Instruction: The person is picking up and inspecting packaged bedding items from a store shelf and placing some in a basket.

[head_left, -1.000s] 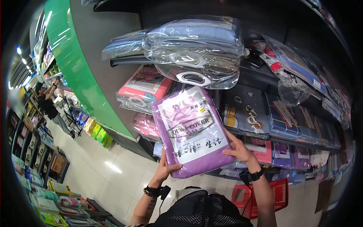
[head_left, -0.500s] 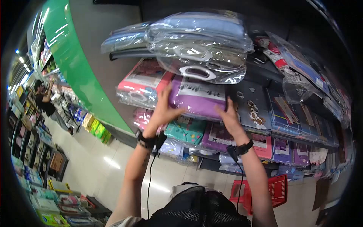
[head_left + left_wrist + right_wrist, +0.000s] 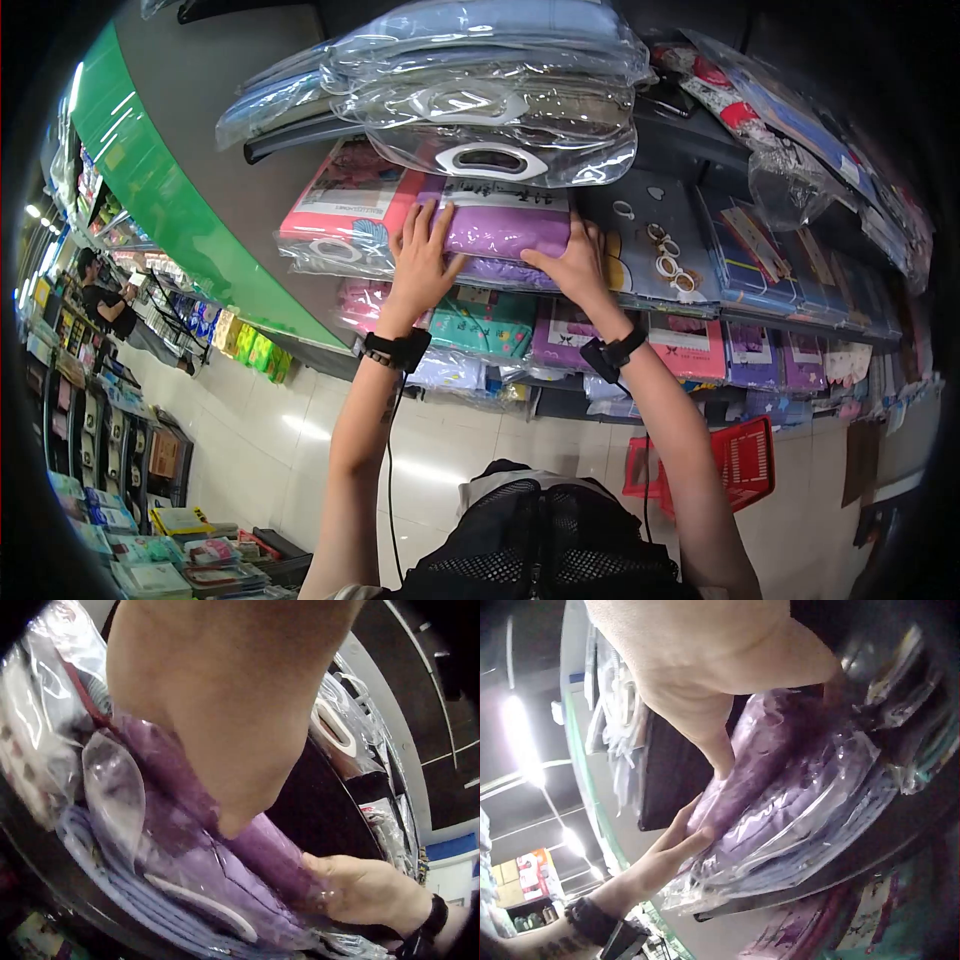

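Note:
A purple quilt cover (image 3: 510,230) in clear plastic lies on the middle shelf, its white label partly under the stack above. My left hand (image 3: 420,268) grips its left end, fingers over the top and thumb along the front. At the other end, my right hand (image 3: 582,265) holds it with the thumb on the front and fingers round the side. Both wrist views show the purple quilt cover (image 3: 277,859) between the two hands. Beneath it is a lilac package (image 3: 769,817) in clear plastic. A coral-pink package (image 3: 345,205) sits just left of my left hand.
Clear bags with white oval handles (image 3: 490,160) overhang the shelf from above. Grey packages with rings (image 3: 665,255) lie to the right. A lower shelf holds a teal package (image 3: 485,322) among others. A red basket (image 3: 745,465) stands on the floor; a person (image 3: 105,305) is far left.
The quilt cover has moved from in front of my body forward onto the shelf, under the hanging bags. Both hands went with it and now grip its ends lower and flatter.

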### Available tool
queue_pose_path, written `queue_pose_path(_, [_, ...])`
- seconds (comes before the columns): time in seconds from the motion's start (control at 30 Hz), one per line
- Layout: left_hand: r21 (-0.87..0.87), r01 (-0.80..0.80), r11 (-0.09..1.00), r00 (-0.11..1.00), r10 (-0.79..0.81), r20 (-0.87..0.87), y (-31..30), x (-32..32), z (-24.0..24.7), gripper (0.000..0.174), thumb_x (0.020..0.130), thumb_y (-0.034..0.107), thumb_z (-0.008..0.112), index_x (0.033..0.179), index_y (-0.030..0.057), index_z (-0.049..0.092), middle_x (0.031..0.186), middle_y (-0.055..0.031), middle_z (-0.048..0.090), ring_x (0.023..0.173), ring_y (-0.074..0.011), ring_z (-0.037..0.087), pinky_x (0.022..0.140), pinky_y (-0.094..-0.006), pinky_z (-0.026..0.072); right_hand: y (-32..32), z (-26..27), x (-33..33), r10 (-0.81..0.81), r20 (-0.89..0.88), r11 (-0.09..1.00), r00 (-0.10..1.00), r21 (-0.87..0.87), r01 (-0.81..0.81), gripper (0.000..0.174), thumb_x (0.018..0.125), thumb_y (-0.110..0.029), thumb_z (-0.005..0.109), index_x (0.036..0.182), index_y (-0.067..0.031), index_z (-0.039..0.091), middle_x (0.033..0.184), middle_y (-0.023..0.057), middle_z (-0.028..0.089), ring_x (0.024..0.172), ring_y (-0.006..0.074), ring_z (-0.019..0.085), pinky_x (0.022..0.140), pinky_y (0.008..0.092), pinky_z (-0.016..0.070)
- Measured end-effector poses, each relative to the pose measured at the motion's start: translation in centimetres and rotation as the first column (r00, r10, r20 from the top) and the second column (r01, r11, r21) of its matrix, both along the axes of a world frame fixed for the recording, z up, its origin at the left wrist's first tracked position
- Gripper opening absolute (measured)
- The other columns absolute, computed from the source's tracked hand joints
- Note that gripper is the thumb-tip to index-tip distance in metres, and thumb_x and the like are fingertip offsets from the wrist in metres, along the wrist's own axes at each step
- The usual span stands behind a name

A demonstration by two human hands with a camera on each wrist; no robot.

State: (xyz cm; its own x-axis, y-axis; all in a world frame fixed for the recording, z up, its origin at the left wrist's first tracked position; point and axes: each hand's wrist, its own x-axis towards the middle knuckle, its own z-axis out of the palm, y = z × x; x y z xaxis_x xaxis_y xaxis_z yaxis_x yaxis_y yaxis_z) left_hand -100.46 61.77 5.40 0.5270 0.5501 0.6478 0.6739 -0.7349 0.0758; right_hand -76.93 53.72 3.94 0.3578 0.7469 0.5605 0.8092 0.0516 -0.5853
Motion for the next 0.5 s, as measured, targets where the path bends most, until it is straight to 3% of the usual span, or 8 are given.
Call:
queue_pose_path(0.1, [-0.005, 0.015, 1.0, 0.999, -0.015, 0.051, -2.1, 1.3, 0.2, 0.079, 0.077, 0.047, 0.069, 0.144, 0.0158, 0.038, 0.152, -0.0149, 0.028, 0.14, -0.036, 0.023, 0.108, -0.0518, 0.0163, -5.3, 1.9, -2.4, 0.084, 0.113, 0.971, 0.99, 0.212, -0.106, 0.075, 0.072, -0.021, 0.078, 0.133, 0.0014, 0.041, 0.117, 0.0214, 0.043, 0.108, 0.0372, 0.044, 0.099, 0.0453, 0.0327])
queue_pose_path(0.17, [-0.008, 0.025, 1.0, 0.999, -0.025, 0.039, -2.2, 2.3, -0.4, 0.078, 0.077, 0.047, 0.069, 0.143, 0.0163, 0.04, 0.151, -0.0146, 0.029, 0.14, -0.0359, 0.023, 0.108, -0.0512, 0.0164, -10.4, 4.1, -4.1, 0.384, -0.163, 0.921, 0.909, 0.139, -0.364, 0.052, 0.078, -0.005, 0.069, 0.126, 0.0008, 0.05, 0.101, 0.0138, 0.053, 0.088, 0.0285, 0.054, 0.081, 0.0391, 0.0447])
queue_pose_path(0.2, [0.009, 0.019, 1.0, 0.999, -0.019, 0.04, -1.9, 2.9, -1.1, 0.076, 0.078, 0.047, 0.069, 0.142, 0.0167, 0.041, 0.151, -0.0142, 0.03, 0.14, -0.0358, 0.023, 0.108, -0.0506, 0.0165, -12.5, 3.7, -4.8, 0.502, -0.26, 0.86, 0.825, 0.249, -0.445, 0.045, 0.078, 0.0, 0.065, 0.122, 0.001, 0.054, 0.085, 0.009, 0.056, 0.072, 0.0258, 0.055, 0.072, 0.0377, 0.0456])
queue_pose_path(0.23, [0.063, 0.011, 0.998, 0.996, -0.016, 0.083, -1.1, 3.3, -2.0, 0.074, 0.076, 0.046, 0.07, 0.14, 0.0179, 0.044, 0.149, -0.0131, 0.035, 0.139, -0.0352, 0.026, 0.107, -0.0493, 0.0165, -14.6, 4.9, -5.0, 0.448, 0.06, 0.839, 0.892, 0.316, -0.443, 0.044, 0.077, 0.002, 0.064, 0.121, 0.0002, 0.057, 0.078, 0.0068, 0.056, 0.065, 0.0221, 0.052, 0.065, 0.0339, 0.0428])
queue_pose_path(0.27, [0.132, -0.005, 0.991, 0.995, -0.008, 0.102, -0.3, 3.5, -3.1, 0.071, 0.076, 0.046, 0.068, 0.138, 0.0181, 0.047, 0.145, -0.0126, 0.04, 0.136, -0.0336, 0.03, 0.105, -0.0471, 0.018, -17.1, 6.1, -4.9, 0.41, 0.197, 0.838, 0.891, 0.305, -0.453, 0.042, 0.075, 0.004, 0.065, 0.116, -0.0002, 0.06, 0.081, 0.0067, 0.056, 0.062, 0.0181, 0.05, 0.057, 0.031, 0.0376])
queue_pose_path(0.3, [0.174, -0.022, 0.985, 0.991, -0.001, 0.135, 0.4, 3.7, -4.2, 0.07, 0.076, 0.049, 0.067, 0.136, 0.018, 0.048, 0.144, -0.0122, 0.041, 0.135, -0.033, 0.032, 0.104, -0.0471, 0.0187, -18.9, 6.5, -5.1, 0.432, 0.204, 0.782, 0.878, 0.401, -0.478, 0.041, 0.072, 0.003, 0.069, 0.112, -0.003, 0.064, 0.077, 0.0047, 0.053, 0.056, 0.0168, 0.047, 0.05, 0.0293, 0.032])
queue_pose_path(0.4, [0.287, -0.064, 0.956, 0.979, 0.004, 0.206, 1.9, 4.7, -6.3, 0.069, 0.076, 0.056, 0.06, 0.132, 0.0178, 0.051, 0.142, -0.0114, 0.043, 0.133, -0.0317, 0.035, 0.101, -0.0476, 0.0199, -22.8, 8.3, -4.6, 0.576, 0.091, 0.729, 0.813, 0.393, -0.56, 0.057, 0.063, 0.003, 0.073, 0.11, -0.0273, 0.07, 0.072, 0.0008, 0.047, 0.051, 0.0132, 0.042, 0.042, 0.0259, 0.0337])
queue_pose_path(0.5, [0.381, -0.055, 0.923, 0.968, -0.044, 0.248, 2.9, 5.1, -7.2, 0.068, 0.082, 0.062, 0.052, 0.132, 0.0158, 0.052, 0.138, -0.0122, 0.047, 0.129, -0.0324, 0.039, 0.101, -0.0479, 0.0217, -24.8, 10.3, -5.0, 0.562, -0.033, 0.729, 0.827, 0.492, -0.476, 0.055, 0.067, -0.024, 0.079, 0.12, -0.0252, 0.063, 0.092, 0.0046, 0.062, 0.057, 0.017, 0.049, 0.041, 0.0297, 0.037])
